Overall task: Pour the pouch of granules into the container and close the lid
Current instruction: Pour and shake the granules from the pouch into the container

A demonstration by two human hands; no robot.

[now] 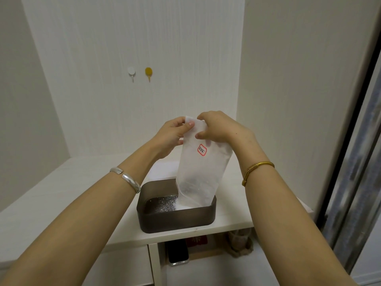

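Overhead, looking down at two bare forearms reaching forward
Counter (51, 193): white, set into a pale-walled corner, an open shelf below its front edge
Container (177, 219): dark brown, rounded rectangular tub standing open on the counter, a thin layer of glittery granules (165, 205) on its floor
Pouch (203, 172): translucent white bag with a small red-bordered label, held upside down, its mouth inside the container's right half
Left hand (172, 137): pinches the pouch's raised end, thumb on the near face
Right hand (218, 127): grips the same end from the other side, just beside the left
Bracelets: silver on left wrist, gold on right
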